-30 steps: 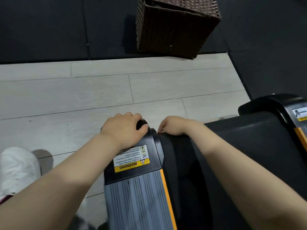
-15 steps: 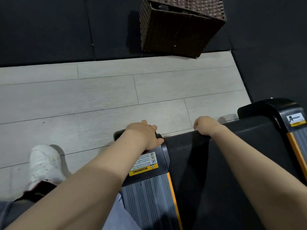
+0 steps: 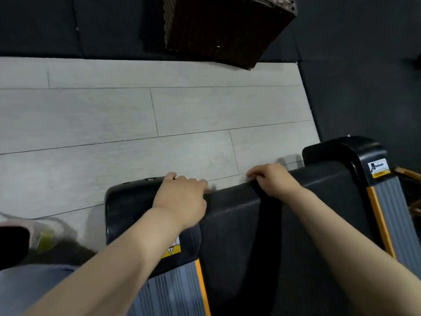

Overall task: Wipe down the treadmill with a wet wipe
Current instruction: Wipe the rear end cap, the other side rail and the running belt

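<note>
The treadmill's rear end fills the lower right: a black belt [image 3: 319, 213] between grey ribbed side rails with orange stripes. My left hand [image 3: 182, 197] lies on the black left end cap [image 3: 127, 201], where it meets the belt, with its fingers curled over the far edge. My right hand [image 3: 273, 181] is on the belt's rear edge with curled fingers. A pale sliver at its fingertips looks like the wet wipe [image 3: 250, 178], which is mostly hidden by the hand.
A dark wicker basket [image 3: 223, 26] stands on black floor mats [image 3: 364, 76] beyond the pale plank floor [image 3: 114, 124]. The right end cap [image 3: 341, 151] is to the right of my right hand. My shoe [image 3: 45, 233] is at the lower left.
My right hand has slid to the right along the belt's rear edge. My left hand has shifted from the middle of the left end cap to its inner end. The camera view has moved.
</note>
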Tool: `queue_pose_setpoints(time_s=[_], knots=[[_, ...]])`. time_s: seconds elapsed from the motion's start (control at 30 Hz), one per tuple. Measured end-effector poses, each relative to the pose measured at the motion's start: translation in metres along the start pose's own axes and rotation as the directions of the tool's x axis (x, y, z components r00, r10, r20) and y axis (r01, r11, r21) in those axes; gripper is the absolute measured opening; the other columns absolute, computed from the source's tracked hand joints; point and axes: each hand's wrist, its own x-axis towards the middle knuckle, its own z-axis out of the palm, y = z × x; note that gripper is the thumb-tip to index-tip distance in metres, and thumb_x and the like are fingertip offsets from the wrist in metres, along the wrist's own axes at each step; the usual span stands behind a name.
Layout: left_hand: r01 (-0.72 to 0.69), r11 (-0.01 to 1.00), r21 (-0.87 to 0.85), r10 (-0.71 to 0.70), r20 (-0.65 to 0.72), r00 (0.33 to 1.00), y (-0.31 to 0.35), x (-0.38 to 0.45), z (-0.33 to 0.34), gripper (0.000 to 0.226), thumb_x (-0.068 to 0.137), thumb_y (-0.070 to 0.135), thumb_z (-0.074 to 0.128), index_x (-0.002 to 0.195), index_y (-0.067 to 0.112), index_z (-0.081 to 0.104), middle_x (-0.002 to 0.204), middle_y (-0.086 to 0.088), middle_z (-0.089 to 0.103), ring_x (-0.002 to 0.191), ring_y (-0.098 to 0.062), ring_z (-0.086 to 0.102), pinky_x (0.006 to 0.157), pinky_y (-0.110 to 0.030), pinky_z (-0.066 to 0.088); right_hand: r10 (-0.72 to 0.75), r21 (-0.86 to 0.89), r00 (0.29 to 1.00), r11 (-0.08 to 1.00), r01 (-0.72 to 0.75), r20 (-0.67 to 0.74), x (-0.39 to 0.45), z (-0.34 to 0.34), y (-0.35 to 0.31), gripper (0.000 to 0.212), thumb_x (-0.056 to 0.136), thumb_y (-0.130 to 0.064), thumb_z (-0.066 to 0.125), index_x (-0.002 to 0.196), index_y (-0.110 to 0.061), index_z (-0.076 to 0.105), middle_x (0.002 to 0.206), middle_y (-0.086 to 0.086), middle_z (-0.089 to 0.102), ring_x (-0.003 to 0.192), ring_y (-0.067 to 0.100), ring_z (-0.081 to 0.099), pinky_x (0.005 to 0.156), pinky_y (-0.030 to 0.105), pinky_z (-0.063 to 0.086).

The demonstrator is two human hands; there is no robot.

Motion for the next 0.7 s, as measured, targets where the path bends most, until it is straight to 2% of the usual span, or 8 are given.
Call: queue_pose_setpoints(time_s=[0.07,0.13,0.2,0.3,0.4,0.53,0.63,0.7], knots=[[0.020,0.999,0.047,-0.021,0.017,1.000,0.004,0.002,-0.001,0.036,0.097,0.035,0.033,0.122,0.032,0.059,0.108,0.004,0.066,0.105,-0.020,0.055,0.111,-0.039,0.025,0.172,-0.015,0.979,0.985,-0.175,-0.114,0.006,-0.020,0.043,0.036,0.088,-0.002,0.047,0.105,-0.020,0.074,0.116,0.004,0.070,0.113,0.025,0.061,0.092,0.024,0.041],[0.023,0.996,0.082,-0.029,0.067,0.997,0.011,0.007,-0.009,0.038,0.098,0.044,0.029,0.108,0.028,0.062,0.092,0.005,0.062,0.094,-0.021,0.055,0.104,-0.041,0.032,0.236,0.074,0.953,0.971,-0.225,-0.192,0.004,-0.017,0.045,0.037,0.088,-0.003,0.046,0.102,-0.022,0.074,0.114,0.005,0.071,0.111,0.026,0.062,0.093,0.028,0.044],[-0.001,0.990,0.144,-0.016,0.120,0.993,0.020,0.013,-0.016,0.046,0.100,0.052,0.023,0.100,0.025,0.060,0.081,0.006,0.054,0.088,-0.021,0.054,0.102,-0.043,0.034,0.146,0.140,0.970,0.983,-0.120,-0.193,-0.009,0.007,0.006,0.036,0.089,-0.006,0.046,0.103,-0.024,0.073,0.111,0.001,0.072,0.107,0.022,0.064,0.091,0.028,0.048],[-0.075,0.986,0.146,0.051,0.161,0.986,0.029,0.022,-0.008,0.066,0.095,0.070,0.018,0.124,0.025,0.056,0.101,0.003,0.066,0.105,-0.020,0.059,0.113,-0.045,0.024,-0.117,0.207,0.989,0.969,0.134,-0.091,-0.037,0.032,-0.053,0.034,0.094,-0.007,0.046,0.111,-0.024,0.071,0.117,-0.006,0.070,0.108,0.010,0.062,0.095,0.024,0.047],[-0.087,0.989,0.117,0.065,0.182,0.981,0.027,0.026,0.007,0.090,0.079,0.089,0.024,0.144,0.029,0.038,0.125,0.004,0.063,0.113,-0.021,0.059,0.094,-0.037,0.041,-0.170,0.182,0.984,0.967,0.177,-0.057,-0.025,0.018,-0.027,0.034,0.093,-0.007,0.047,0.111,-0.025,0.071,0.116,-0.008,0.070,0.108,0.009,0.063,0.094,0.021,0.045],[-0.049,0.994,0.099,0.022,0.258,0.966,0.029,0.028,0.005,0.091,0.072,0.093,0.036,0.142,0.035,0.037,0.129,0.010,0.060,0.116,-0.018,0.057,0.085,-0.038,0.039,0.076,-0.015,0.986,0.997,-0.079,-0.150,-0.002,-0.018,0.073,0.036,0.091,-0.005,0.045,0.110,-0.021,0.071,0.116,0.003,0.070,0.109,0.023,0.062,0.091,0.026,0.043],[0.018,0.995,0.100,-0.053,0.359,0.932,0.041,0.036,-0.009,0.087,0.076,0.085,0.049,0.142,0.031,0.038,0.135,0.007,0.056,0.123,-0.021,0.053,0.084,-0.038,0.036,0.280,0.097,0.894,0.960,-0.263,-0.351,-0.002,-0.035,0.121,0.035,0.092,-0.002,0.045,0.112,-0.015,0.071,0.117,0.009,0.070,0.111,0.030,0.062,0.092,0.027,0.042],[-0.004,0.996,0.091,-0.030,0.373,0.927,0.055,0.045,-0.014,0.086,0.079,0.073,0.062,0.145,0.025,0.034,0.138,0.002,0.053,0.125,-0.024,0.052,0.092,-0.036,0.043,0.294,0.166,0.880,0.954,-0.248,-0.374,-0.005,-0.025,0.106,0.034,0.090,-0.003,0.047,0.110,-0.015,0.072,0.111,0.009,0.072,0.107,0.030,0.063,0.090,0.029,0.044]])
